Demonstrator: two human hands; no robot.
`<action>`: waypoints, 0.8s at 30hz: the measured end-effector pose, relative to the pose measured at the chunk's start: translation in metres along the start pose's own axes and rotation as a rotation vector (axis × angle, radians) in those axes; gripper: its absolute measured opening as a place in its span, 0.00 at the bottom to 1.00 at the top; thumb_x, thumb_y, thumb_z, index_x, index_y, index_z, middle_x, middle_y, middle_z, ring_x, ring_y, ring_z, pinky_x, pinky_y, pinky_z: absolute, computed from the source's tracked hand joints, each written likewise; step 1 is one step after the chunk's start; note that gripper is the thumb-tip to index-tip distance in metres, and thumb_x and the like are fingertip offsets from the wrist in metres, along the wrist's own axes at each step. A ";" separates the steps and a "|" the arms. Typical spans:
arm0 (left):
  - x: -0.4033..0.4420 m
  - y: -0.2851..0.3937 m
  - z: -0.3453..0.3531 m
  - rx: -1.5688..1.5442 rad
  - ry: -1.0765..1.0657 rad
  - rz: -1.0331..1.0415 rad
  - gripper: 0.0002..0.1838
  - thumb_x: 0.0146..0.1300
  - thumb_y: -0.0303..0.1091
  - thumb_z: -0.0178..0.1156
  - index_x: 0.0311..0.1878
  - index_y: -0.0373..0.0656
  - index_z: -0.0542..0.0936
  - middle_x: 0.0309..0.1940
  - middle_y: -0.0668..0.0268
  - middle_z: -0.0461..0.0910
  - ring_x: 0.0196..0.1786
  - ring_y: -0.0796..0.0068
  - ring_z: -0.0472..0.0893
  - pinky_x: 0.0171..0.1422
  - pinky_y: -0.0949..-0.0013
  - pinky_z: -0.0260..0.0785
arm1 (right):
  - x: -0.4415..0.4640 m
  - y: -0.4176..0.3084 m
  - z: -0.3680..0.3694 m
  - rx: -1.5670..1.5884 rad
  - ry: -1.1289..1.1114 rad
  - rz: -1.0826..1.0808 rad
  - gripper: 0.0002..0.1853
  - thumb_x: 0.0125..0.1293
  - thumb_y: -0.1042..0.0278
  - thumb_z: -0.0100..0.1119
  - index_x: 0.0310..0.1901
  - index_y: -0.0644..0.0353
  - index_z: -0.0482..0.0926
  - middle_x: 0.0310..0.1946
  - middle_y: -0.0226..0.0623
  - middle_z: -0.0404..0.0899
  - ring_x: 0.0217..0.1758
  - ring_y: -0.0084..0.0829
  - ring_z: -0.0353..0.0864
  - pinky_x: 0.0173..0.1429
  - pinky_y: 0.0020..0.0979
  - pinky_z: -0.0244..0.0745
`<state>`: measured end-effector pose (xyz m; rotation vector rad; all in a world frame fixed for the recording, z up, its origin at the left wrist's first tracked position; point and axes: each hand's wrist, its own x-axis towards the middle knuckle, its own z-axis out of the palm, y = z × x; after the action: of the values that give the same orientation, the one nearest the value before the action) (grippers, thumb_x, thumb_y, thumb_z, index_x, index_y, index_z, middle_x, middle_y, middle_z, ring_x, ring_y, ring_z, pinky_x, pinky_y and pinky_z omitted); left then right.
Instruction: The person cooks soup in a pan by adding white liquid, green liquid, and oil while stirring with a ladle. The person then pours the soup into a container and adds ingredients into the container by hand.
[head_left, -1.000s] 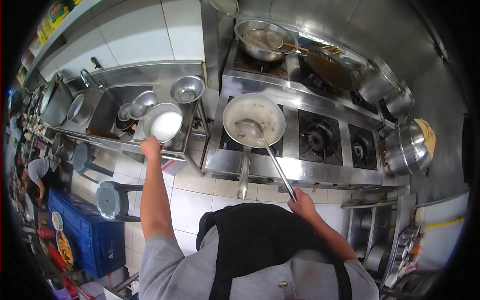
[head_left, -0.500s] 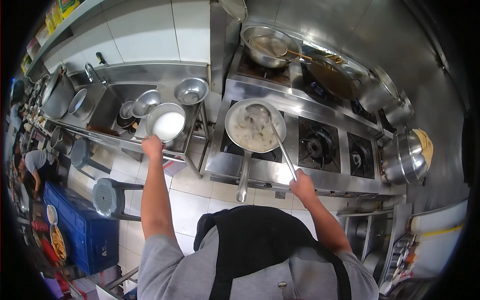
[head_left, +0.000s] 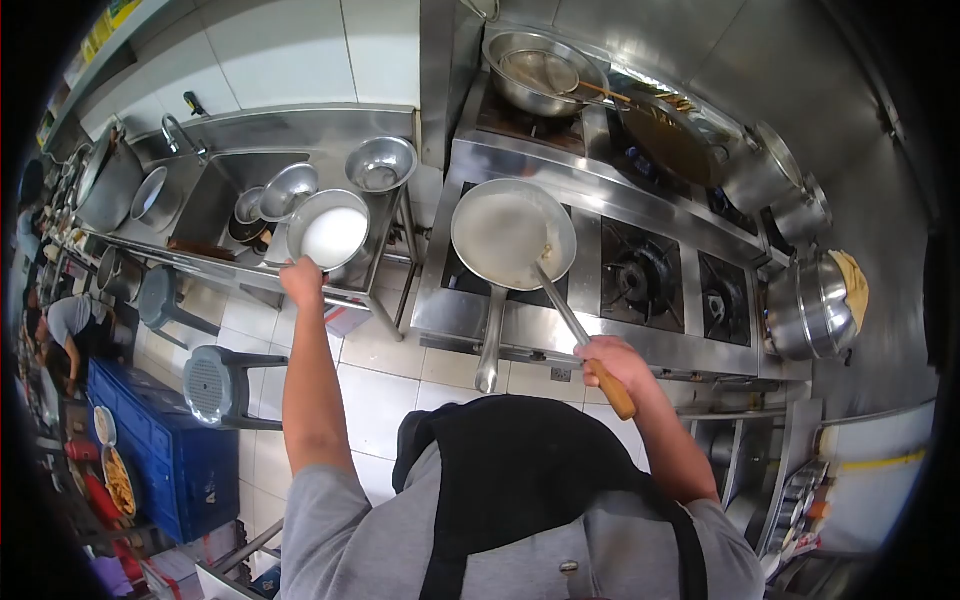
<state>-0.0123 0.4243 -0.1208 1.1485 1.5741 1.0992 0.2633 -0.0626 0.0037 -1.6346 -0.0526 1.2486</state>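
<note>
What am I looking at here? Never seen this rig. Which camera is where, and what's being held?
There is no robot: these are a person's bare hands. Every picture comes from one camera worn on the head, looking forward and down, so the wide lens bends the edges.

The right hand holds a long metal utensil with a wooden handle; its far end reaches into a long-handled pan of cloudy contents on the stove. The left hand is closed at the near edge of a metal container holding something white.

Beside that container are metal bowls and a sink. Another person bends down at far left.
</note>
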 end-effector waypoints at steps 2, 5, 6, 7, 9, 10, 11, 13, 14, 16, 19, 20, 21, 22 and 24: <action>-0.001 0.001 0.001 -0.016 0.003 0.000 0.32 0.59 0.28 0.51 0.65 0.15 0.68 0.32 0.45 0.83 0.22 0.60 0.83 0.21 0.62 0.76 | -0.012 -0.004 0.004 0.031 0.019 0.004 0.12 0.68 0.69 0.64 0.32 0.63 0.72 0.23 0.37 0.69 0.21 0.27 0.68 0.21 0.32 0.65; 0.002 -0.004 0.001 -0.050 -0.007 0.015 0.33 0.59 0.29 0.51 0.67 0.16 0.67 0.34 0.46 0.83 0.23 0.61 0.82 0.21 0.63 0.75 | -0.027 -0.007 0.007 -0.054 0.117 -0.020 0.12 0.69 0.68 0.64 0.32 0.64 0.72 0.23 0.37 0.70 0.20 0.28 0.69 0.21 0.32 0.66; 0.000 -0.001 0.001 -0.047 -0.010 0.019 0.33 0.59 0.29 0.51 0.67 0.16 0.67 0.34 0.46 0.83 0.23 0.61 0.82 0.21 0.63 0.75 | -0.031 -0.007 0.006 -0.124 0.126 -0.021 0.12 0.69 0.68 0.64 0.32 0.65 0.72 0.23 0.36 0.70 0.20 0.28 0.71 0.22 0.32 0.67; -0.002 0.001 0.000 -0.082 -0.022 0.002 0.34 0.59 0.29 0.51 0.67 0.17 0.66 0.35 0.46 0.83 0.23 0.61 0.82 0.21 0.63 0.75 | -0.034 -0.007 0.004 -0.192 0.136 -0.023 0.13 0.70 0.68 0.63 0.33 0.66 0.72 0.23 0.36 0.71 0.19 0.28 0.72 0.22 0.32 0.68; -0.002 0.000 0.000 -0.114 -0.040 -0.010 0.34 0.60 0.29 0.51 0.68 0.17 0.66 0.36 0.46 0.82 0.24 0.62 0.82 0.20 0.63 0.75 | -0.041 -0.005 0.000 -0.245 0.133 -0.040 0.12 0.69 0.68 0.63 0.33 0.66 0.73 0.23 0.36 0.71 0.18 0.28 0.73 0.22 0.33 0.69; 0.001 -0.003 0.000 -0.112 -0.038 -0.007 0.34 0.60 0.30 0.52 0.68 0.17 0.66 0.36 0.46 0.82 0.24 0.62 0.82 0.20 0.63 0.75 | -0.044 -0.003 -0.003 -0.305 0.127 -0.057 0.11 0.69 0.69 0.62 0.32 0.67 0.73 0.23 0.35 0.71 0.17 0.28 0.74 0.22 0.34 0.71; 0.005 -0.006 0.001 -0.110 -0.034 -0.004 0.34 0.60 0.30 0.52 0.68 0.17 0.65 0.36 0.46 0.82 0.24 0.62 0.82 0.20 0.63 0.75 | -0.045 0.001 -0.006 -0.299 0.130 -0.059 0.11 0.69 0.69 0.62 0.32 0.67 0.73 0.23 0.35 0.71 0.17 0.28 0.74 0.22 0.34 0.71; 0.006 -0.008 0.001 -0.107 -0.041 -0.009 0.34 0.59 0.30 0.52 0.68 0.17 0.66 0.37 0.46 0.82 0.24 0.62 0.82 0.20 0.62 0.75 | -0.050 0.011 -0.012 -0.362 0.151 -0.104 0.08 0.65 0.71 0.63 0.36 0.65 0.75 0.22 0.33 0.72 0.16 0.27 0.73 0.22 0.31 0.71; 0.007 -0.009 0.000 -0.105 -0.044 -0.018 0.34 0.59 0.30 0.52 0.68 0.17 0.66 0.37 0.46 0.82 0.24 0.62 0.82 0.20 0.62 0.76 | -0.053 0.014 -0.012 -0.361 0.152 -0.105 0.08 0.65 0.71 0.63 0.36 0.65 0.75 0.22 0.33 0.72 0.16 0.27 0.73 0.22 0.31 0.71; 0.004 -0.006 0.000 -0.090 -0.035 -0.020 0.34 0.59 0.30 0.52 0.68 0.17 0.66 0.37 0.46 0.82 0.25 0.62 0.82 0.21 0.62 0.76 | -0.062 0.021 -0.012 -0.633 0.233 -0.196 0.08 0.62 0.71 0.60 0.35 0.66 0.73 0.23 0.39 0.74 0.17 0.31 0.77 0.24 0.37 0.73; 0.005 -0.006 0.001 -0.091 -0.022 -0.029 0.35 0.59 0.30 0.52 0.68 0.18 0.66 0.38 0.46 0.83 0.26 0.61 0.83 0.21 0.62 0.76 | -0.060 0.058 -0.026 -0.995 0.370 -0.522 0.10 0.61 0.69 0.60 0.37 0.67 0.73 0.25 0.46 0.77 0.23 0.39 0.81 0.30 0.41 0.76; 0.006 -0.008 0.000 -0.103 -0.022 -0.038 0.35 0.59 0.30 0.52 0.69 0.19 0.66 0.39 0.45 0.83 0.27 0.61 0.83 0.21 0.63 0.76 | -0.064 0.059 -0.024 -0.994 0.369 -0.525 0.10 0.61 0.69 0.60 0.37 0.67 0.73 0.25 0.46 0.77 0.23 0.39 0.81 0.30 0.41 0.76; 0.006 -0.006 0.000 -0.104 -0.021 -0.036 0.35 0.59 0.30 0.52 0.69 0.19 0.66 0.39 0.45 0.83 0.27 0.61 0.83 0.21 0.63 0.76 | -0.079 0.050 -0.012 -0.949 0.364 -0.359 0.11 0.60 0.68 0.60 0.38 0.67 0.73 0.27 0.49 0.79 0.26 0.44 0.82 0.34 0.43 0.77; 0.005 -0.005 -0.001 -0.072 -0.021 -0.031 0.34 0.60 0.31 0.52 0.69 0.19 0.67 0.40 0.45 0.83 0.27 0.60 0.83 0.21 0.63 0.77 | -0.087 0.046 -0.006 -0.900 0.358 -0.194 0.12 0.60 0.67 0.60 0.38 0.67 0.74 0.29 0.52 0.80 0.30 0.48 0.82 0.39 0.44 0.77; 0.004 -0.004 0.000 -0.043 -0.024 -0.025 0.34 0.60 0.31 0.52 0.69 0.19 0.67 0.40 0.44 0.83 0.28 0.60 0.84 0.21 0.63 0.77 | -0.078 0.060 -0.015 -0.918 0.323 -0.203 0.13 0.60 0.66 0.61 0.39 0.66 0.74 0.30 0.52 0.81 0.33 0.50 0.83 0.42 0.45 0.77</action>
<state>-0.0136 0.4270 -0.1256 1.1075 1.5351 1.0937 0.2078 -0.1449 0.0127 -2.5157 -0.6525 0.8127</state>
